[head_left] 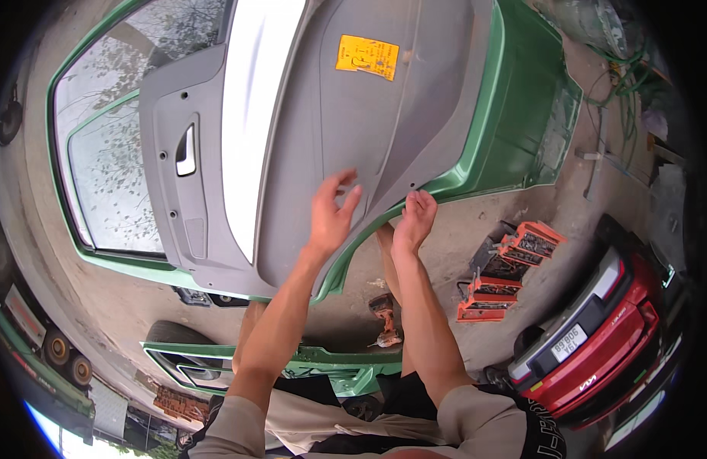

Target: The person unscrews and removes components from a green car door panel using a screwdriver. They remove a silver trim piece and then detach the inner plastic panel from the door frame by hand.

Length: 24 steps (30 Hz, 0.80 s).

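The grey trim panel (353, 130) already lies on the green door (495, 115); its 3 dark holes (163, 155) look unfilled, so fastening probably remains. Over the door, the left hand (333, 216) curls loosely, empty; at the door's near edge, the right hand (415, 224) pinches, holding what I can't tell.

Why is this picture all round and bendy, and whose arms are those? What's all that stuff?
There's no robot here, just a person with two bare hands. A camera on the person's head looks down, and its very wide lens bends straight edges. The arms are the person's own. In front is a big green door with a grey panel, and a yellow label is on that. The left hand is open over the panel, holding nothing I can see. The right hand pinches its fingers near the edge; I can't tell if something tiny is held. A drill and toolbox sit on the ground.
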Available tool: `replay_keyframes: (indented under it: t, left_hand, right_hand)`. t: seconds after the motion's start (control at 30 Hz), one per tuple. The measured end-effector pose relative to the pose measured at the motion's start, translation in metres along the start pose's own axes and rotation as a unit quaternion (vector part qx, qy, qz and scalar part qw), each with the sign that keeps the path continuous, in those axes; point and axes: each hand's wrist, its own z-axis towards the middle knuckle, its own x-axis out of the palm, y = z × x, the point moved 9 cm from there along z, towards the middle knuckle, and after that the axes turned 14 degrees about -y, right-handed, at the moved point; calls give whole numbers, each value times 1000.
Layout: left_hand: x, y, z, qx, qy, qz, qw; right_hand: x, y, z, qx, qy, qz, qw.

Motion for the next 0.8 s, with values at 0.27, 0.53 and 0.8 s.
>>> replay_keyframes:
  t: [0.27,0.53,0.8]
  left_hand:
    - [91,-14,49,-146,-97,7,985]
    - [80,-36,35,-176,-118,-54,976]
    - [70,-52,33,-178,-64,-29,982]
  right_hand:
    - [3,35,48,36,-30,32,998]
    - [18,47,39,185,54,229,954]
    - [38,36,12,266,211,346,874]
